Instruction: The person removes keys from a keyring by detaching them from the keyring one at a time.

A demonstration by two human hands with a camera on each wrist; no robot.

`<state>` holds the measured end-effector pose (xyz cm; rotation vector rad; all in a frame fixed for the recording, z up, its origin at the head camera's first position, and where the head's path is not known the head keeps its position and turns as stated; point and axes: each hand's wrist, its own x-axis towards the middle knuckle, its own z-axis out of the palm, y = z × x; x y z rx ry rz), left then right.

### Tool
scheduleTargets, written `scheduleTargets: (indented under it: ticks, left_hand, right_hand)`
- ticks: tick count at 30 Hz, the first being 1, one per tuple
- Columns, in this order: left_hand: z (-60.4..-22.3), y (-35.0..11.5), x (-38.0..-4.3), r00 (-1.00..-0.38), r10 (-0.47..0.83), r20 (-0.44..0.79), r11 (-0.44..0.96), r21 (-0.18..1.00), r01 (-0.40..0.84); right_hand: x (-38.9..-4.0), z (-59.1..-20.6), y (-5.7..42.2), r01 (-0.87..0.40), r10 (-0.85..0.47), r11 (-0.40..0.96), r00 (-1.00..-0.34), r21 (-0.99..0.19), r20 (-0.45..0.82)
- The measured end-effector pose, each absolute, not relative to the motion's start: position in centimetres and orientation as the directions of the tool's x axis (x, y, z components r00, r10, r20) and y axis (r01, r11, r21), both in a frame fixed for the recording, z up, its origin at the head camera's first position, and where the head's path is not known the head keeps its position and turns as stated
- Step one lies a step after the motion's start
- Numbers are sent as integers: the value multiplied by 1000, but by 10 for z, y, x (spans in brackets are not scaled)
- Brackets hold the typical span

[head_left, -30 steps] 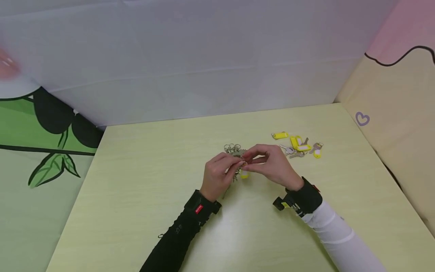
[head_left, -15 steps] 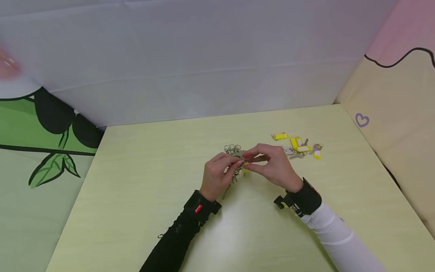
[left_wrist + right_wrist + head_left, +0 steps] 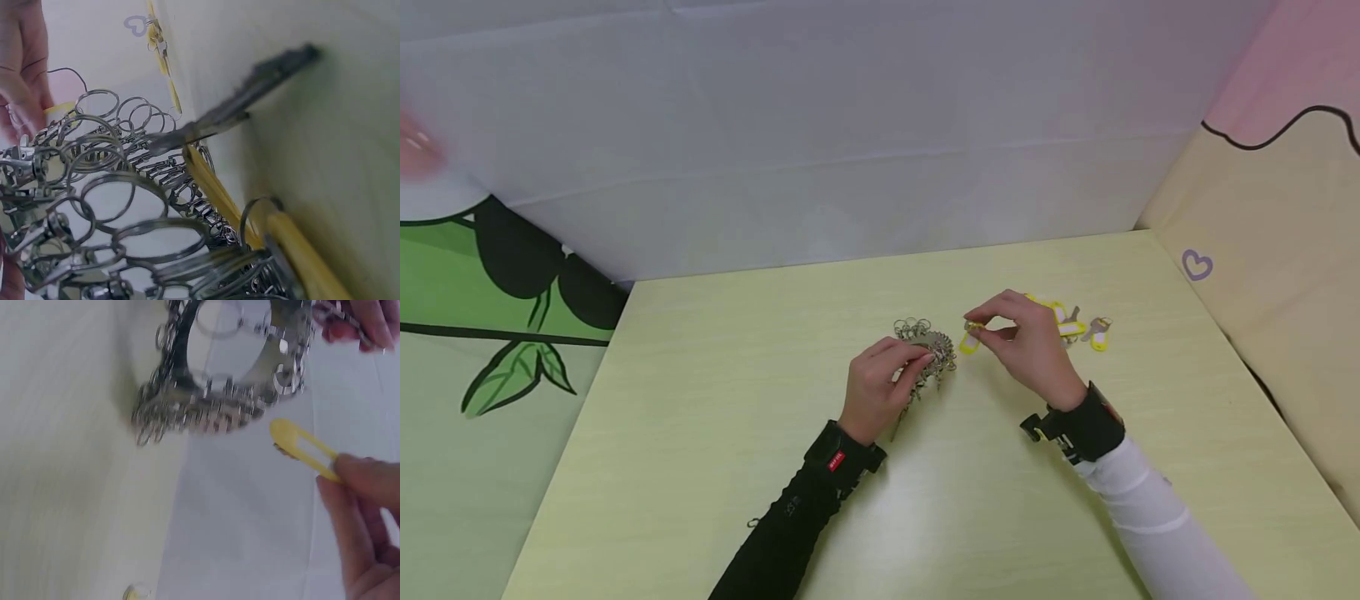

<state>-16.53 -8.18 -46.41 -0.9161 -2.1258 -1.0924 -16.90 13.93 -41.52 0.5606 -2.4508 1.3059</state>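
Note:
My left hand (image 3: 883,379) pinches a round metal hoop (image 3: 181,347) crowded with small clasps and split rings (image 3: 159,237). A dark key (image 3: 250,90) and yellow tags (image 3: 219,194) hang from the bunch in the left wrist view. Just to its right, my right hand (image 3: 1030,346) pinches a yellow key tag (image 3: 306,450) between thumb and fingers, apart from the hoop. Parts of the hoop are hidden behind the left fingers in the head view.
Several loose keys and yellow tags (image 3: 1071,329) lie at the back right of the pale table (image 3: 737,350), partly behind my right hand. A white cloth wall (image 3: 850,200) stands along the far edge, and a cream panel (image 3: 1285,267) borders the right side.
My right hand has moved away from the hoop, up and to the right, carrying the yellow key tag. The left hand stays in nearly the same place, still holding the hoop.

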Motion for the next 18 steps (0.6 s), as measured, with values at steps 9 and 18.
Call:
scheduleTargets:
  ticks: [9,18]
  left_hand:
    - [-467,-84,-166,-579,341,741,451,411,792]
    - [-468,-84,-167,-570,350,743,461,393,795]
  right_hand:
    - [-203,-458,186,-294,-74,690,-938,-662,340]
    - [-210,-477,207,-141,-76,746,-989,-650,128]
